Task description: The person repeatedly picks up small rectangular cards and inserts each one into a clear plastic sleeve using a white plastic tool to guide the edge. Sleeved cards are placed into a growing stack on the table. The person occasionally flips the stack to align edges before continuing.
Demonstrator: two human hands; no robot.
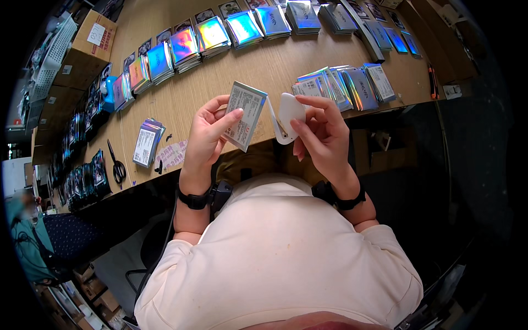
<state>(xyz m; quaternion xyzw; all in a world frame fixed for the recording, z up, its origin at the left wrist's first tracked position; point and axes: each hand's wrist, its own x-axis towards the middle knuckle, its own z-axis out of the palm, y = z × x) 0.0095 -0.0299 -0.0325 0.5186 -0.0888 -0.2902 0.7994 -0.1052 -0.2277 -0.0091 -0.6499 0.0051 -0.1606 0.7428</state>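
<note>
My left hand [211, 128] grips a thin printed packet [246, 115] with a silvery edge, thumb on its printed face. A white rounded plastic piece [293, 117] is held between the thumb and fingers of my right hand [321, 128]; a narrow arm with a small metal part stands off its left side, its tip near the packet's upper right corner. Just beyond my right hand lies a spread pile of shiny packets [350, 86]. To the left of my left hand, a smaller stack of packets [144, 142] rests near the table edge.
Stacks of holographic packets [212, 35] form an arc across the wooden table [255, 62], with picture cards behind. Black scissors [117, 167] lie at left, beside rows of dark packets [84, 181]. Cardboard boxes [88, 45] stand far left. An orange-black cutter [433, 82] lies right. Another person [31, 239] is lower left.
</note>
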